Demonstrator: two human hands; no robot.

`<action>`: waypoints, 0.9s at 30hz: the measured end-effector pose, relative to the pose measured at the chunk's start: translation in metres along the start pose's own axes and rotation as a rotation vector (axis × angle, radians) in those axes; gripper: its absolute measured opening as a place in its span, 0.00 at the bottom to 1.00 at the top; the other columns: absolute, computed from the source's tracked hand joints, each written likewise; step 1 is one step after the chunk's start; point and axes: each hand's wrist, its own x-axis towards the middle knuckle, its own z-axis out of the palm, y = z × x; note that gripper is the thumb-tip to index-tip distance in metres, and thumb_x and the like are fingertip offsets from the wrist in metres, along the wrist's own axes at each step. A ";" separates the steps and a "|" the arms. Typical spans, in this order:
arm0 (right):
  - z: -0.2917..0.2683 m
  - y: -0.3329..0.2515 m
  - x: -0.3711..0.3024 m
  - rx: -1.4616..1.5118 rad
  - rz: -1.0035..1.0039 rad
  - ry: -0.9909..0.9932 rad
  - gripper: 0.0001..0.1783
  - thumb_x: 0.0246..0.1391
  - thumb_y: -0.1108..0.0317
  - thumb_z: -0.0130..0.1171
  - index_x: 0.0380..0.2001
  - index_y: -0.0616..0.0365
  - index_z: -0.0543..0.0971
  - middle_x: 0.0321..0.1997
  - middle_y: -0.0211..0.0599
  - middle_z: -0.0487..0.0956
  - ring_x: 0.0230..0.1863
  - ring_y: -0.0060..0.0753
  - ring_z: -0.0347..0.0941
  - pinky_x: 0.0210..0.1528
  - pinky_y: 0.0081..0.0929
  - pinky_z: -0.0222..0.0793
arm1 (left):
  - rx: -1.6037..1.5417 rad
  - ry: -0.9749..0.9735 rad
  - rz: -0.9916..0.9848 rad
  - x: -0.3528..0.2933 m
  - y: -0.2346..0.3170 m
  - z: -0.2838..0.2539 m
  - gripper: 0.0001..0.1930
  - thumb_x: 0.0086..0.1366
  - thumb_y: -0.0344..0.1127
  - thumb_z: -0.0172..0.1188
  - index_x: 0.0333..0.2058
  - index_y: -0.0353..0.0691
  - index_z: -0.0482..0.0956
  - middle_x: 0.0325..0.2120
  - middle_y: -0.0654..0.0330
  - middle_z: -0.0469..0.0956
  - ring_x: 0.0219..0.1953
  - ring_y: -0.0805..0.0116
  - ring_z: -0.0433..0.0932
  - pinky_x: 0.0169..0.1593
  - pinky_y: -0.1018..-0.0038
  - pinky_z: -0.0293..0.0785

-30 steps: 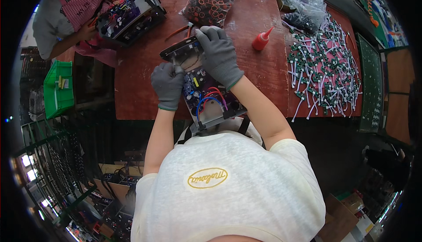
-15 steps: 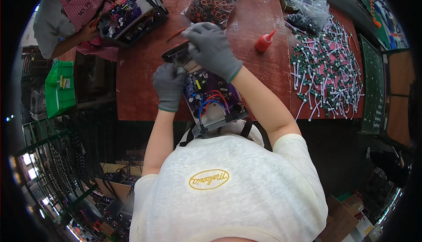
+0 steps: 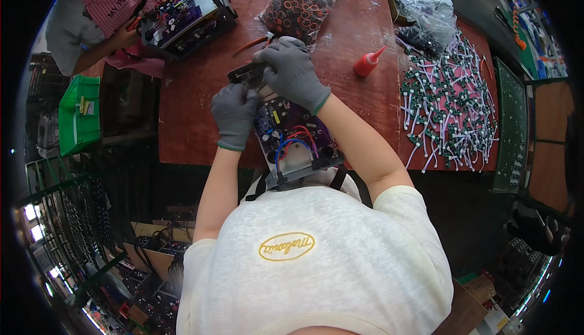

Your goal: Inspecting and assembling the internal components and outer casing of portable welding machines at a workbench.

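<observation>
An open device chassis with a purple circuit board (image 3: 295, 116) lies in front of me, with red and blue wires looping over its near end. My left hand (image 3: 234, 115), in a grey glove, is closed at the chassis's far left corner, its thumb and fingers drawn together. Also gloved, my right hand (image 3: 294, 70) is closed over the far end, beside a dark end panel (image 3: 243, 72). What either hand's fingertips hold is hidden. Just beyond the right hand is an orange-handled tool (image 3: 250, 45), partly covered, its kind unclear.
A clear bag of orange and black rings (image 3: 298, 16) stands beyond my hands. To the right are a red squeeze bottle (image 3: 368, 62), many small green boards with white leads (image 3: 450, 104) and a plastic bag (image 3: 426, 10). At far left, a co-worker's hand (image 3: 126, 34) touches another chassis (image 3: 188, 22).
My right hand has come down toward the dark end panel, and more of the orange-handled tool shows beyond it. My left hand stays at nearly the same corner.
</observation>
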 end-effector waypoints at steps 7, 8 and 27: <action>0.001 0.002 -0.001 0.008 0.015 0.021 0.14 0.41 0.73 0.57 0.34 0.49 0.82 0.36 0.32 0.79 0.43 0.38 0.74 0.55 0.32 0.63 | 0.023 -0.089 -0.036 -0.001 0.002 -0.005 0.10 0.56 0.40 0.57 0.22 0.40 0.73 0.22 0.53 0.74 0.29 0.50 0.74 0.34 0.55 0.67; 0.002 0.002 -0.001 0.016 0.021 0.019 0.14 0.41 0.74 0.57 0.34 0.48 0.82 0.36 0.32 0.79 0.43 0.38 0.74 0.54 0.32 0.63 | 0.014 -0.084 -0.038 -0.002 0.003 -0.005 0.10 0.56 0.40 0.57 0.22 0.40 0.73 0.23 0.53 0.74 0.29 0.50 0.74 0.34 0.55 0.67; -0.020 0.014 0.004 0.300 0.060 -0.067 0.19 0.41 0.78 0.52 0.39 0.59 0.81 0.34 0.41 0.77 0.42 0.43 0.73 0.48 0.34 0.69 | -0.033 -0.090 -0.082 -0.004 0.001 -0.006 0.10 0.57 0.40 0.58 0.24 0.41 0.73 0.23 0.53 0.74 0.30 0.51 0.74 0.35 0.56 0.67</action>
